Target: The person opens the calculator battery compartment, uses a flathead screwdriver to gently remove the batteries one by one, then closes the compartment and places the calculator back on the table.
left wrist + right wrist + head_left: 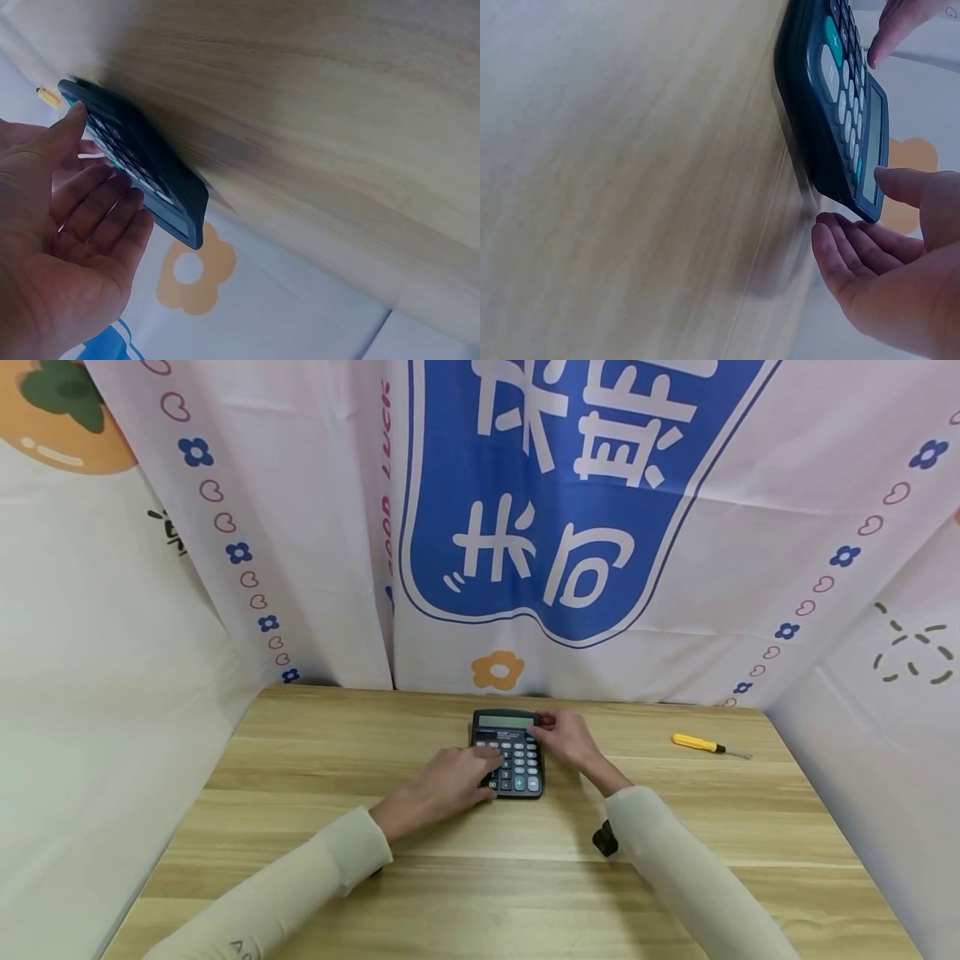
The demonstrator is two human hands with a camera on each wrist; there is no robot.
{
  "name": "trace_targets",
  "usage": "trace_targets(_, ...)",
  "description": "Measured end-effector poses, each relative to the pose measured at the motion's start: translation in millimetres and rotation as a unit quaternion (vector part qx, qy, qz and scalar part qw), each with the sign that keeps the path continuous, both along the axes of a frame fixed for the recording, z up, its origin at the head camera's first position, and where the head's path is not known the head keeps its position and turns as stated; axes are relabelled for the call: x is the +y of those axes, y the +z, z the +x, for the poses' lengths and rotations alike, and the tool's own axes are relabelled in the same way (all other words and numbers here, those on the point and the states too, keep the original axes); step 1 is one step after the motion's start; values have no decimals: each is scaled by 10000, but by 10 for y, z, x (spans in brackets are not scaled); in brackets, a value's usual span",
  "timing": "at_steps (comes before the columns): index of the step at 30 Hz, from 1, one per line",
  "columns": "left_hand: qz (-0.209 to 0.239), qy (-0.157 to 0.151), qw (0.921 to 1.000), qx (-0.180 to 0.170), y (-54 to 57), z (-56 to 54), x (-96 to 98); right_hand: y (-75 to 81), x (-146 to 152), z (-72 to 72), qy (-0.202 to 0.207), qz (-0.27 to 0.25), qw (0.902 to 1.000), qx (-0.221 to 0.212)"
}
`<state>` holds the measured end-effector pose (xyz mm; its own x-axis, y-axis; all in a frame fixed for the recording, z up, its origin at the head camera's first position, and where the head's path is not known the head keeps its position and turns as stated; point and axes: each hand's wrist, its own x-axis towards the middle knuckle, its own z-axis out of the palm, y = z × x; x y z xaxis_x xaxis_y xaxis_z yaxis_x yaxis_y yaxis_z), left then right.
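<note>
A dark calculator (pixel 512 792) with grey and green keys lies toward the back of the wooden table, its display at the far end. My left hand (pixel 459 779) reaches over its left side, covering part of the keypad. In the left wrist view, the left thumb (pixel 73 122) is at the calculator's near edge and the loosely bent fingers are over the keys. At the far right corner, my right hand (pixel 567 739) pinches the calculator, with the right thumb (pixel 900 184) on the display's edge and the other fingers beside and below the casing.
A screwdriver (pixel 697 743) with a yellow handle lies to the right on the table (pixel 480 893). Behind the table's back edge hangs a printed cloth (pixel 337 610), and white cloth walls (pixel 97 693) stand on both sides. A black wrist device (pixel 604 839) shows below the right sleeve.
</note>
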<state>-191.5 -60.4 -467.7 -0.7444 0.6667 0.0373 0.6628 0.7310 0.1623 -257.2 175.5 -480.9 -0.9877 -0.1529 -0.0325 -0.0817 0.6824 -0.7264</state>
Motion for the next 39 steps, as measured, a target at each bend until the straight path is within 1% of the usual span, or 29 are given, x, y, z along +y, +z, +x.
trace_targets(3, -93, -115, 9999, 50, -19, 2, 18, 6, -15, -17, -17, 24, 10000, -34)
trace_targets(8, -138, -170, 9998, 2, -45, 12, 43, -12, -34, -43, -84, 5, 9999, -144)
trace_targets(17, -210, -183, 9996, 10, -33, 30, 84, -55, -77, -88, -310, -339, 9977, -503)
trace_targets(26, -346, -126, 9993, 112, -36, 36, 108, -62, -127, -126, -609, -518, 9942, -718)
trace_targets(31, -423, -148, 9989, 141, -44, 28, 123, -50, -112, -128, -761, -647, 9915, -837)
trace_targets(35, -464, -167, 9987, 125, -36, 29, 132, -46, -93, -137, -845, -853, 9878, -991)
trace_targets(39, -464, -140, 9988, 30, -18, 31, 138, -38, -73, -156, -972, -1295, 9785, -1278)
